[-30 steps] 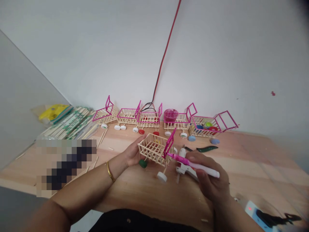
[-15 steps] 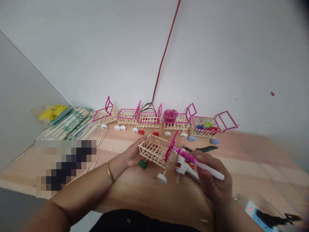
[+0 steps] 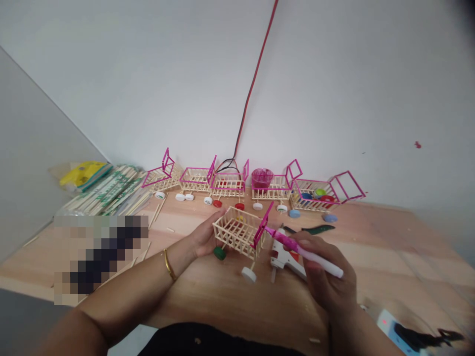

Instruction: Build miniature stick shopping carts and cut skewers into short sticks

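My left hand (image 3: pixel 210 232) is closed on the far left side of a small stick cart (image 3: pixel 237 232), holding it tilted above the table. The cart has bare wooden bars, a magenta-painted handle frame and bottle-cap wheels, one green and one white; its far side is hidden. In my right hand (image 3: pixel 330 272) is a paintbrush (image 3: pixel 304 252) with a white handle smeared magenta. Its tip touches or nearly touches the handle frame. Behind the brush, a white glue gun (image 3: pixel 284 257) lies on the table, partly covered by my right hand.
Several similar carts with magenta rims, such as a right-hand one (image 3: pixel 315 195), line the wall. A cup of magenta paint (image 3: pixel 262 179) sits at one cart. Bundled sticks (image 3: pixel 115 185) lie left, dark-handled pliers (image 3: pixel 317 229) behind the glue gun, and a power strip (image 3: pixel 393 329) at front right.
The brush and my right hand have shifted very slightly; the tip stays by the magenta handle frame. The cart and my left hand look almost unmoved.
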`<state>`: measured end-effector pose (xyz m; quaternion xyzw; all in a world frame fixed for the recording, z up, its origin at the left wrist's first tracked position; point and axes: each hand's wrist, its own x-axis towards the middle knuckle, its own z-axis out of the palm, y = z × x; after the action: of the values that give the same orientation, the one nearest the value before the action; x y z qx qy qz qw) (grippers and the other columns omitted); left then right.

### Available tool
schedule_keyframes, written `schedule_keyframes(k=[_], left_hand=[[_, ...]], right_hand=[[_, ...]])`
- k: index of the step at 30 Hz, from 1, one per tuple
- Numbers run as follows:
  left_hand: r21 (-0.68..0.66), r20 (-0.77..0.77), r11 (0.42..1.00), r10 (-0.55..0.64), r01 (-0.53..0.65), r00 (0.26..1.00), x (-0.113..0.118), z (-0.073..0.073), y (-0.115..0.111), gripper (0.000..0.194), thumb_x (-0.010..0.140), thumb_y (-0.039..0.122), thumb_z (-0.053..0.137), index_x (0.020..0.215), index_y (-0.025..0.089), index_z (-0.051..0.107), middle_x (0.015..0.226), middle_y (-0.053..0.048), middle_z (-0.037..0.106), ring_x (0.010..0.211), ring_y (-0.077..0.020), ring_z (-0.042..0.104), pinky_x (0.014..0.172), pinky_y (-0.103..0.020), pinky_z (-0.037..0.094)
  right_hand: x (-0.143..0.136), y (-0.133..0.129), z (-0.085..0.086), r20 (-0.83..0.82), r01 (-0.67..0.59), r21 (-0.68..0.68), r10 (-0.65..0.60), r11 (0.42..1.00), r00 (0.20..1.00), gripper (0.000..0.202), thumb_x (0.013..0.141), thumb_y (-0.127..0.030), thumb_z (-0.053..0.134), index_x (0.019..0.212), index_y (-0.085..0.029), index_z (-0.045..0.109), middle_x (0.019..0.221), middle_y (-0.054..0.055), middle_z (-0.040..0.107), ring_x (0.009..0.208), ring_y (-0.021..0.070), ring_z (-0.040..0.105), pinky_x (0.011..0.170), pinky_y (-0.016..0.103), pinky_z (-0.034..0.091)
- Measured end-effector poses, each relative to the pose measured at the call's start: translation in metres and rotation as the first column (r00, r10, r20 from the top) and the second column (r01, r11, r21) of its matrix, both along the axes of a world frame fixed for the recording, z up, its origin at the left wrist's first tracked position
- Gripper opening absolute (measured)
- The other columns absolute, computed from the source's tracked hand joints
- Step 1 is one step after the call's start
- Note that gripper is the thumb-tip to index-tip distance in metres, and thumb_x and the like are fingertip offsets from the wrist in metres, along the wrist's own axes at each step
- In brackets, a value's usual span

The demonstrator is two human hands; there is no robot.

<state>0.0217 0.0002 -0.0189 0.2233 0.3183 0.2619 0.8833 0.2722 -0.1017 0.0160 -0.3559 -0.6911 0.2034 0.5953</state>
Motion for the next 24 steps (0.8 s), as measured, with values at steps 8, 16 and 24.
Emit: schedule_keyframes(k=[8, 16, 24], left_hand=[[-0.012, -0.024, 0.999, 0.034, -0.034, 0.999, 0.0007, 0.0038, -0.0020, 0.055, 0.085, 0.058, 0.049, 0.102, 0.009, 0.065, 0.087, -0.012, 0.070, 0.069, -0.0212, 0.066, 0.058, -0.031, 0.051], [0.004, -0.034, 1.000, 0.026, -0.026, 0.999, 0.0001, 0.0024, -0.0017, 0.056, 0.085, 0.059, 0.049, 0.102, 0.008, 0.065, 0.089, -0.013, 0.070, 0.072, -0.0228, 0.067, 0.061, -0.032, 0.052], [0.011, -0.021, 0.999, 0.051, -0.051, 0.998, 0.0008, 0.0040, -0.0026, 0.053, 0.084, 0.057, 0.052, 0.100, 0.009, 0.065, 0.086, -0.011, 0.070, 0.070, -0.0212, 0.066, 0.062, -0.030, 0.051]], right_hand=[[-0.0006, 0.0006, 0.0005, -0.007, 0.030, 0.012, -0.029, 0.999, 1.000, 0.025, 0.090, -0.034, 0.056, 0.112, -0.026, 0.062, 0.101, 0.008, 0.068, 0.092, 0.0224, 0.066, 0.076, 0.037, 0.054], [-0.0024, 0.0004, 0.0053, -0.020, 0.006, -0.007, -0.006, 1.000, 1.000, 0.023, 0.090, -0.034, 0.056, 0.110, -0.025, 0.064, 0.099, 0.007, 0.069, 0.090, 0.0214, 0.067, 0.074, 0.034, 0.054], [-0.0024, 0.0010, 0.0082, -0.001, 0.006, -0.012, -0.006, 1.000, 1.000, 0.023, 0.090, -0.035, 0.055, 0.107, -0.024, 0.065, 0.096, 0.008, 0.070, 0.090, 0.0239, 0.067, 0.073, 0.037, 0.054]])
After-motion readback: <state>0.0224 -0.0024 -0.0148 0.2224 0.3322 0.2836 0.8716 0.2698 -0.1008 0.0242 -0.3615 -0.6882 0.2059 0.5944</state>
